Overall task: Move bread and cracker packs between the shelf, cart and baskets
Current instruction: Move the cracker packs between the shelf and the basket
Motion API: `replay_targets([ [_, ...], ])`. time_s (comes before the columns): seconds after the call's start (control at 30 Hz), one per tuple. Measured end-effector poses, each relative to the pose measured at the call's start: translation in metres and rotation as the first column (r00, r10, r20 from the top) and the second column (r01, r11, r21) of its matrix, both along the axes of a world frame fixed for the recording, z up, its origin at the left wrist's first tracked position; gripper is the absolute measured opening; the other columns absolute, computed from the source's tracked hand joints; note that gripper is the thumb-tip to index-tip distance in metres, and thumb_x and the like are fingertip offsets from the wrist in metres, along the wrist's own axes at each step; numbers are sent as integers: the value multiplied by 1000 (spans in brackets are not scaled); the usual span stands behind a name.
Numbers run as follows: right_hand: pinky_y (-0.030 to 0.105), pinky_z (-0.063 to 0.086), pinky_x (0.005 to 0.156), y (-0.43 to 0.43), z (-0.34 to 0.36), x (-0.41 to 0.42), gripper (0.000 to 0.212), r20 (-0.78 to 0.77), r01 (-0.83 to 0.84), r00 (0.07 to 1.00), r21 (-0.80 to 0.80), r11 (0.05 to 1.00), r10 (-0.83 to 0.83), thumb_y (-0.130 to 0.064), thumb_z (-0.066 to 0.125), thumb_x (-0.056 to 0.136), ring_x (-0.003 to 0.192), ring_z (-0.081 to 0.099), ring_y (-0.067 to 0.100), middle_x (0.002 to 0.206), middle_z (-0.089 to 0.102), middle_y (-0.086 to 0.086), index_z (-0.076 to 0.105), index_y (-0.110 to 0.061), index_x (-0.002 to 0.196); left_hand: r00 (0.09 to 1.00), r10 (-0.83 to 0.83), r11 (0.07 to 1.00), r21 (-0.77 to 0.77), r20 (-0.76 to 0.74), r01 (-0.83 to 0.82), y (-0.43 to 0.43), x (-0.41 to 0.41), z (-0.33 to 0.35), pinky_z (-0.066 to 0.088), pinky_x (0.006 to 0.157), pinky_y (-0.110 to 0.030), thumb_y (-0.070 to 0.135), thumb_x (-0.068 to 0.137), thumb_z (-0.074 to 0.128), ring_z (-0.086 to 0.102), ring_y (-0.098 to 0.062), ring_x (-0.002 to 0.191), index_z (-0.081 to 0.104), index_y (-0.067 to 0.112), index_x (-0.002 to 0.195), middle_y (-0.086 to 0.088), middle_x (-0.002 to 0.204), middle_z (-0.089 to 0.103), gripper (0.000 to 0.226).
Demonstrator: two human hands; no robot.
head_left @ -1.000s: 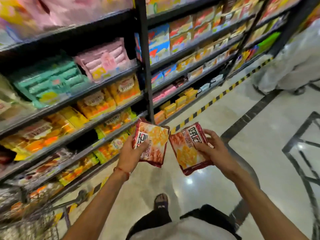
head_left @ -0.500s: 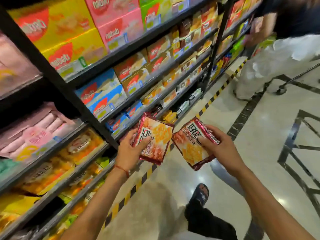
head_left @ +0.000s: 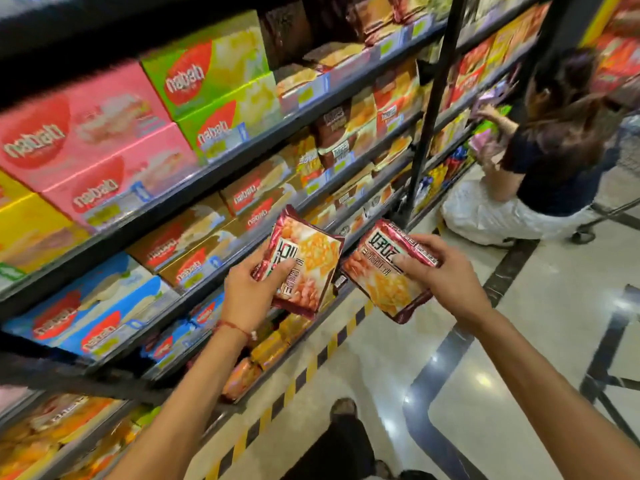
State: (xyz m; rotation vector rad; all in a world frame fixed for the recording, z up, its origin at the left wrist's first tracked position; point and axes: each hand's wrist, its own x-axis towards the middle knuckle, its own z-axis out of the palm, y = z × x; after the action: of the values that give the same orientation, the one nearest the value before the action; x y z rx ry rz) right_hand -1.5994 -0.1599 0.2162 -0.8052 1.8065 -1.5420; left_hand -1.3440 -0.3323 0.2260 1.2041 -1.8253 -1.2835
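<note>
I hold two dark red cracker packs in front of the shelf [head_left: 221,188]. My left hand [head_left: 249,292] grips the left cracker pack [head_left: 311,261] by its lower left side, thumb across its front. My right hand [head_left: 446,271] grips the right cracker pack [head_left: 384,282] by its upper right edge. The two packs hang side by side, almost touching, at the height of the brown wafer boxes [head_left: 194,244]. Matching dark red packs [head_left: 339,133] stand on a higher shelf board further right.
Pink, green, yellow and blue wafer boxes [head_left: 104,140] fill the shelves at left. A person [head_left: 540,161] crouches at the shelf further down the aisle beside a cart [head_left: 620,202]. A yellow-black stripe [head_left: 311,368] runs along the shelf foot. A metal frame [head_left: 609,382] stands at right.
I have walked along the aisle, so the shelf contents slid left and the crouching person is closer. Both hands keep the same grip on their packs and sit higher against the shelves.
</note>
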Motion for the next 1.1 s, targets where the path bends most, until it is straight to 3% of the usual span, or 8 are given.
replay_targets([
  [0.1,17,55,63,-34,11,-54,34,-18,-5,1000,-34,999,5,-19,84,86,86,76,9,100,78,-7,72,-22,117,999,17,997,-73,-40,-20,-31,-56,11,51,83,-9,26,82,83,65,16,91,69,25,123,27,99,72,43],
  [0.23,18,57,70,-85,27,-129,36,-93,-9,996,-92,996,0,-17,82,87,92,76,9,100,78,-16,71,-15,122,995,-6,989,-146,-95,-8,-80,-136,22,53,96,-20,34,77,83,67,5,101,69,19,130,11,114,74,57],
  [0.33,19,58,73,-124,42,-185,40,-141,14,990,-111,994,-29,-20,82,86,94,76,10,103,79,-9,70,-14,124,992,-2,980,-197,-127,-23,-118,-196,32,48,90,-9,25,82,84,64,15,94,68,26,129,10,113,74,50],
  [0.47,26,62,79,-174,65,-253,46,-217,80,969,-183,980,-120,-29,87,78,95,76,12,106,78,-6,73,-19,120,987,18,974,-222,-159,-54,-164,-266,48,52,91,-17,31,77,88,69,6,96,69,33,127,17,109,74,54],
  [0.63,30,63,83,-222,83,-318,40,-240,97,957,-254,962,-160,-23,89,80,98,75,9,105,77,-13,74,-23,117,966,77,973,-194,-248,-127,-195,-332,64,56,86,-17,28,76,89,72,-1,93,70,26,124,11,106,76,52],
  [0.73,27,62,84,-248,90,-352,38,-235,71,961,-299,952,-145,-23,89,78,94,72,2,99,74,-26,74,-27,113,948,110,961,-211,-298,-178,-208,-366,73,55,87,-18,26,76,89,72,-3,96,70,24,124,10,109,76,52],
  [0.87,37,62,88,-284,95,-404,42,-262,3,960,-343,939,-99,-23,90,78,102,74,17,112,75,-5,74,-25,117,917,198,906,-294,-346,-306,-225,-409,89,53,85,-17,25,70,93,70,-3,97,71,20,116,7,109,73,51],
  [1.1,15,56,74,-341,110,-487,43,-266,-205,958,-374,905,108,-22,89,77,85,70,-2,104,75,-8,72,-17,116,813,405,759,-341,-419,-554,-239,-486,107,49,77,-9,12,66,94,66,10,83,72,7,110,19,95,70,49],
])
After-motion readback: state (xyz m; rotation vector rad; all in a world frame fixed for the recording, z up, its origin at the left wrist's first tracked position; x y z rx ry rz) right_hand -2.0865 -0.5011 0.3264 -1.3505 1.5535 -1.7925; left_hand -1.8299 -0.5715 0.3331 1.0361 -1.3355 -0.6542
